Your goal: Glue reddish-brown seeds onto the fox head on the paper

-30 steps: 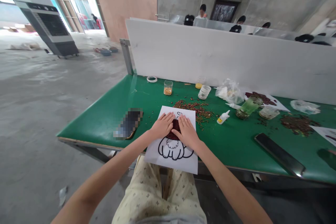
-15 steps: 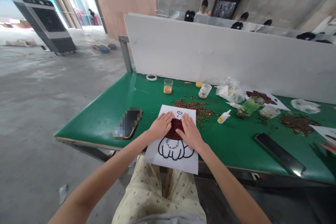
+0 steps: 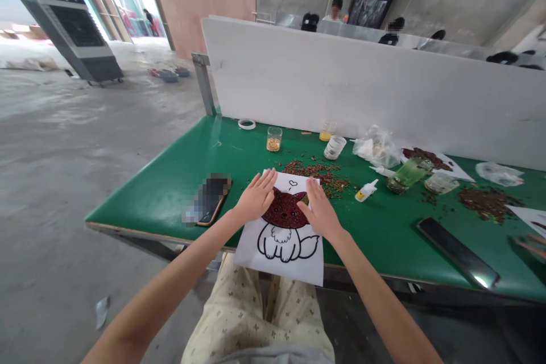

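Note:
A white sheet (image 3: 249, 247) with a black-outlined fox-like drawing lies over the table's front edge. The animal's head (image 3: 284, 210) is covered in dark red grains, with some greenish ones in the right ear; its body is bare line work. My left hand (image 3: 256, 196) lies flat, fingers stretched out, at the sheet's left edge beside the head. On the other side my right hand (image 3: 319, 207) is open too, its thumb at the right ear and its fingers towards the sheet's top right corner. Beyond the sheet spreads a pile of mixed beans (image 3: 335, 182), partly hidden.
On the green table (image 3: 157, 182) are a phone (image 3: 213, 199), a glue bottle (image 3: 365, 191), a glass of kernels (image 3: 274, 140), a toppled green jar (image 3: 407, 175) and a long dark device (image 3: 456, 250). A white partition (image 3: 341, 79) stands behind. Another person's hand (image 3: 535, 244) shows at right.
My hands have moved apart, the left to the left and the right to the right. The grain-covered head between them now shows almost whole, with the tail below.

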A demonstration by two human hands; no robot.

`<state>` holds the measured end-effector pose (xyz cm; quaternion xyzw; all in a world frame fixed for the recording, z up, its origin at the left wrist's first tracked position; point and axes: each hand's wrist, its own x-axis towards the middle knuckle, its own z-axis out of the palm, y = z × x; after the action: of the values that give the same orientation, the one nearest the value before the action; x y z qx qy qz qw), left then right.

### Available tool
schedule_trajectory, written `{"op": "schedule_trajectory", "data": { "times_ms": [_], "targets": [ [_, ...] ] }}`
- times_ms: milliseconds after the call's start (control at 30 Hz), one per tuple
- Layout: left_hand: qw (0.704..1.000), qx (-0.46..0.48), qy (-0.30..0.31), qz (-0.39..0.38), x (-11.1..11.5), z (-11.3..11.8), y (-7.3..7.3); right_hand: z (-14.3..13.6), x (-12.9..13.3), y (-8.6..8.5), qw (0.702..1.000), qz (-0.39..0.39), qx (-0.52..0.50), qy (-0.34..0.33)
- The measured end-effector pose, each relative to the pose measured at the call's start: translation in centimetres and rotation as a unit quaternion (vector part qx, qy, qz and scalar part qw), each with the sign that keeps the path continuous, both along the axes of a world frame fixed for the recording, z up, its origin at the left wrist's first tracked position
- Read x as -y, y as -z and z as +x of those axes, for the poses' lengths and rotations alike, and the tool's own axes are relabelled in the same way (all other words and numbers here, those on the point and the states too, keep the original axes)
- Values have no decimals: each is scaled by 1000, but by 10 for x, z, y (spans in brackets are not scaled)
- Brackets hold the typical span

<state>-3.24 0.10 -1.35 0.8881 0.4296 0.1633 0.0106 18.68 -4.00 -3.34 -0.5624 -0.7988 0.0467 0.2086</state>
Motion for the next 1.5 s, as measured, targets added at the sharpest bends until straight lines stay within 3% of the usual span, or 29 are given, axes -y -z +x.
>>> {"op": "schedule_trajectory", "data": {
  "times_ms": [200,367,467,667,800,967,1167,1233,1333,1500],
  "targets": [
    [998,-34,33,-37,6,7,9,2,2,2,999,-25,28,-8],
    [1000,15,-17,5,6,9,9,-4,1,-1,1000,13,17,14],
    [999,-21,4,-24,8,12,9,-7,1,-1,999,-22,38,-3],
    [1000,14,-17,4,10,18,11,-6,4,-2,1000,18,18,18],
    [999,-34,7,-19,9,22,15,-11,6,3,999,-5,37,1],
    [1000,-17,-3,9,8,22,14,-17,6,6,1000,-1,24,8],
    [999,-1,2,-44,4,22,8,-16,-3,-6,999,-22,-50,4],
    [997,63,-22,-44,-4,25,0,-14,-14,-15,988,-52,-142,0],
    [983,168,-52,-55,-18,27,-9,-11,-33,-23,941,-152,-299,-37],
    [966,241,-88,-35,-27,20,4,-8,-49,-22,857,-258,-442,-68]
  ]
}}
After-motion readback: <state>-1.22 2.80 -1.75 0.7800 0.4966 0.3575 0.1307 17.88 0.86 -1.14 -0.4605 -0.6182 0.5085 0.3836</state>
